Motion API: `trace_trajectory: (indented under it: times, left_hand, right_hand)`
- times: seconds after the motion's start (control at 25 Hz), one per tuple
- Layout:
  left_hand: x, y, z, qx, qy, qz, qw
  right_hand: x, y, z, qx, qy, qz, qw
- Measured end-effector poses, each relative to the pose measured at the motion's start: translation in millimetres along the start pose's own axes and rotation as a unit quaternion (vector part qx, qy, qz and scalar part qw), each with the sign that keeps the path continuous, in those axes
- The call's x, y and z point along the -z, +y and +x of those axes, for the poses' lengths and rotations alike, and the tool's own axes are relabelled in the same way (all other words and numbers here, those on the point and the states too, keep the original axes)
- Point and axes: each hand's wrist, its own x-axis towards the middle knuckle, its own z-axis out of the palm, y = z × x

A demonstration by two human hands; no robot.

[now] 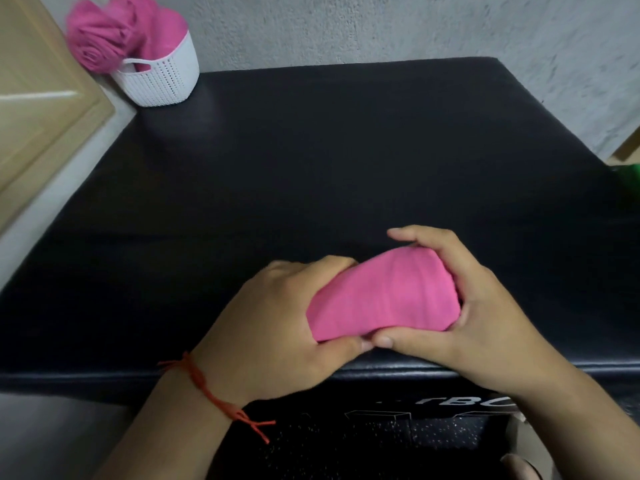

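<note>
We hold the rolled pink cloth (384, 296) at 6 o'clock, low over the near edge of the black counter (346, 150); we cannot tell whether it touches the surface. Our left hand (277, 327) curls round its left end, thumb along the near side. Our right hand (460, 306) wraps the right end, so both hands grip it with fingers bent close.

We judge the main risk to be the roll springing loose: if either hand eases off too soon, the outer layer may unwind. This close to the edge, a slip could drop it off the counter. The white basket (162, 81) at 11 o'clock looks full, with 1 pink roll (93, 46) leaning over its rim. Pushing another in may tip that one out.
</note>
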Motion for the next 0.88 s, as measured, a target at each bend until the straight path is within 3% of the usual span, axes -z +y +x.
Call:
trace_trajectory:
  times: [0.12,0.24,0.36,0.48,0.6,0.88]
  left_hand:
    - [7.4,6.3,0.7,0.065,-0.088,-0.23,0.967]
    - [10.8,10.3,1.3,0.112,-0.165,-0.356,0.913]
    - [9.7,17.6,-0.7,0.095,-0.152,-0.311,0.933]
    - [8.2,29.0,-3.1,0.052,-0.084,-0.16,0.982]
    - [2.3,32.2,-3.2,-0.017,-0.016,-0.032,0.999]
    - [1.6,19.8,-2.6,-0.035,0.021,-0.098,0.994]
  right_hand:
    - [7.2,-6.7,1.4,-0.021,-0.012,0.031,0.999]
    - [6.3,-8.2,4.5,-0.034,-0.008,0.081,0.996]
    - [1.2,-13.3,7.0,-0.053,0.012,0.146,0.988]
    - [-5.2,-16.6,9.7,-0.088,0.039,0.17,0.981]
    - [-11.4,-15.4,11.3,-0.112,0.072,0.198,0.971]
    - [-17.6,-13.2,13.8,-0.103,0.077,0.198,0.972]
